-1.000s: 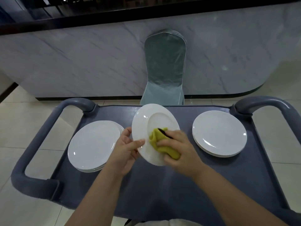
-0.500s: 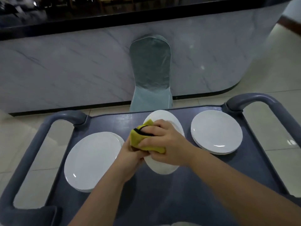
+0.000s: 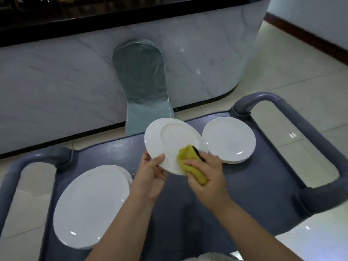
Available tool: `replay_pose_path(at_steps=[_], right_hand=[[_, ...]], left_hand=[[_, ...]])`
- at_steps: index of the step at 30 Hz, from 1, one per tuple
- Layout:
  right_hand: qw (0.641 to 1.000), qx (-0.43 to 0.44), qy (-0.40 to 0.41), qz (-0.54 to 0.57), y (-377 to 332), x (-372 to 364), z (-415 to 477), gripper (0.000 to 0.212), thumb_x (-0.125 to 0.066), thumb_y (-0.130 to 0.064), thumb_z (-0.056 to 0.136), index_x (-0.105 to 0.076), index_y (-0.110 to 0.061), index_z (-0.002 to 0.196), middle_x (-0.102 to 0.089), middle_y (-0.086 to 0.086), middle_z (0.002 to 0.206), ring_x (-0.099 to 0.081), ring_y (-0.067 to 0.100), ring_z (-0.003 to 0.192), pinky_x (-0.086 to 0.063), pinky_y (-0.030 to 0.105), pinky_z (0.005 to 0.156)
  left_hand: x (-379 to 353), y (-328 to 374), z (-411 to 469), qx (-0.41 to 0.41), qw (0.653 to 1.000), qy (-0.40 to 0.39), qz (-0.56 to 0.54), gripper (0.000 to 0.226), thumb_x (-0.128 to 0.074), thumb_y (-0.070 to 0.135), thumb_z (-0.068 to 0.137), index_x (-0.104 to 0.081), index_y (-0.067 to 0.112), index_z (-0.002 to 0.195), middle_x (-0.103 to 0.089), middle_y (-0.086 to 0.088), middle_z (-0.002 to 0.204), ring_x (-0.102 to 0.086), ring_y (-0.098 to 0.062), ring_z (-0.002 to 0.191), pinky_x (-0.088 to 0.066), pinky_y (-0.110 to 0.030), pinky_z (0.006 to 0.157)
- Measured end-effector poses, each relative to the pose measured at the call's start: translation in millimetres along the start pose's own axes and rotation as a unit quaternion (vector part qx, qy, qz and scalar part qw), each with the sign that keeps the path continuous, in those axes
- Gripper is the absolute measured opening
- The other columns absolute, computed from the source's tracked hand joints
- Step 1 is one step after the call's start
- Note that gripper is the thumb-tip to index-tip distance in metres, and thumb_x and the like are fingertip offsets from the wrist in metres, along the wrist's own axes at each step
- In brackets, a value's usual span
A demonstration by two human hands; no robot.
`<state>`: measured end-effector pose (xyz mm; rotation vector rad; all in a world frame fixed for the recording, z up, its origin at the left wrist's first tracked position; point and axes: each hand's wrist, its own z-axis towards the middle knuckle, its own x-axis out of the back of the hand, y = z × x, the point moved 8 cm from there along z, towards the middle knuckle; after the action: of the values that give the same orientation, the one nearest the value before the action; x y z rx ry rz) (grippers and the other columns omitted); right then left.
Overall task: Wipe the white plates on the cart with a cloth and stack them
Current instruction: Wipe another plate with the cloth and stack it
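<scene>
A white plate (image 3: 169, 140) is held tilted above the middle of the grey cart (image 3: 254, 185), its face toward me. My left hand (image 3: 150, 178) grips its lower left rim, thumb on the face. My right hand (image 3: 207, 178) holds a bunched yellow-green cloth (image 3: 190, 161) against the plate's lower right part. A stack of white plates (image 3: 90, 206) lies on the cart's left side. Another stack of white plates (image 3: 229, 140) lies at the right, partly behind the held plate.
Grey tubular cart handles rise at the left (image 3: 28, 162) and at the right (image 3: 293, 117). Beyond the cart stand a covered chair (image 3: 143, 85) and a marble-look counter front (image 3: 56, 81). Pale tiled floor (image 3: 301, 68) surrounds the cart.
The cloth and my right hand moved from the plate's upper left down to its lower right. The plate's face now shows more fully. The view shifted left and tilted.
</scene>
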<state>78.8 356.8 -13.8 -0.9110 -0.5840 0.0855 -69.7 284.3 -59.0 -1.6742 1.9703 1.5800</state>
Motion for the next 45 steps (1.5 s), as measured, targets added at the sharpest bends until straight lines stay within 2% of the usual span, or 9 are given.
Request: replay_pose_path(at_steps=[4,7,10,18,25,31,34,39,45], right_hand=[[0.994,0.092,-0.041,-0.052,-10,-10,-13,0.035,-0.067,-0.019,0.074,-0.069,-0.03,0.107,-0.054,-0.009,0.128,-0.048,0.02,0.107,-0.04,0.032,0.1],[0.997,-0.073,0.038,-0.011,43,37,-13,0.028,-0.062,-0.028,0.073,-0.071,-0.034,0.098,-0.051,-0.024,0.125,-0.048,0.011,0.114,-0.039,0.024,0.103],[0.984,-0.162,0.07,-0.016,67,65,7,0.023,-0.061,-0.028,0.071,-0.068,-0.035,0.092,-0.058,-0.02,0.109,-0.054,0.017,0.105,-0.046,0.037,0.097],[0.997,0.053,-0.037,-0.035,-3,30,-13,0.03,-0.066,-0.023,0.076,-0.067,-0.027,0.106,-0.046,-0.021,0.131,-0.046,0.014,0.114,-0.036,0.024,0.104],[0.983,-0.14,0.089,-0.078,62,93,-10,0.029,-0.067,-0.018,0.079,-0.064,-0.037,0.101,-0.041,-0.039,0.123,-0.041,0.007,0.11,-0.041,0.03,0.099],[0.998,0.026,0.011,-0.062,7,51,-19,0.029,-0.066,-0.024,0.078,-0.065,-0.028,0.106,-0.044,-0.022,0.133,-0.045,0.016,0.114,-0.034,0.022,0.105],[0.996,-0.019,-0.007,-0.09,45,70,-37,0.032,-0.065,-0.024,0.075,-0.065,-0.034,0.105,-0.045,-0.028,0.13,-0.047,0.016,0.109,-0.04,0.027,0.101],[0.968,-0.191,0.091,-0.138,99,133,-41,0.025,-0.07,-0.011,0.079,-0.071,-0.023,0.101,-0.045,-0.028,0.117,-0.039,0.01,0.107,-0.034,0.023,0.096],[0.955,-0.229,0.118,-0.15,108,164,-27,0.029,-0.061,-0.024,0.073,-0.07,-0.025,0.1,-0.058,-0.005,0.116,-0.046,0.017,0.105,-0.034,0.02,0.089]], left_hand=[[-13,-11,2,0.028,0.998,-0.036,0.033,0.033,-0.056,-0.004,0.083,-0.054,0.016,0.109,-0.069,-0.009,0.096,-0.069,-0.018,0.072,-0.057,-0.027,0.059],[-16,-5,-4,0.03,0.993,-0.095,0.063,0.054,-0.067,-0.007,0.069,-0.053,0.014,0.117,-0.07,-0.009,0.104,-0.07,-0.022,0.087,-0.059,-0.033,0.067],[-25,-13,-13,0.054,0.97,-0.168,0.165,0.066,-0.075,0.0,0.058,-0.051,0.013,0.118,-0.069,-0.01,0.106,-0.067,-0.026,0.092,-0.058,-0.037,0.068],[-48,-4,-12,0.045,0.955,-0.206,0.21,0.045,-0.065,-0.005,0.067,-0.048,0.013,0.105,-0.072,-0.011,0.091,-0.07,-0.025,0.077,-0.058,-0.035,0.058],[-66,-34,-21,0.072,0.929,-0.265,0.248,0.045,-0.066,-0.007,0.066,-0.051,0.014,0.103,-0.071,-0.012,0.088,-0.069,-0.027,0.078,-0.058,-0.035,0.059],[-75,-20,-4,0.039,0.951,-0.203,0.229,0.037,-0.068,-0.002,0.068,-0.053,0.014,0.098,-0.072,-0.011,0.086,-0.07,-0.024,0.073,-0.058,-0.033,0.059],[-89,-11,-1,0.006,0.936,-0.195,0.292,0.031,-0.067,-0.008,0.079,-0.055,0.015,0.096,-0.072,-0.008,0.077,-0.069,-0.021,0.068,-0.056,-0.032,0.056],[-155,-5,14,-0.2,0.8,-0.196,0.53,0.034,-0.064,0.006,0.087,-0.064,0.039,0.097,-0.072,-0.002,0.086,-0.067,-0.02,0.084,-0.055,-0.045,0.08],[-213,-75,30,-0.358,0.461,-0.221,0.781,0.057,-0.045,0.002,0.089,-0.046,0.028,0.14,-0.065,0.0,0.115,-0.059,-0.026,0.102,-0.044,-0.034,0.076]])
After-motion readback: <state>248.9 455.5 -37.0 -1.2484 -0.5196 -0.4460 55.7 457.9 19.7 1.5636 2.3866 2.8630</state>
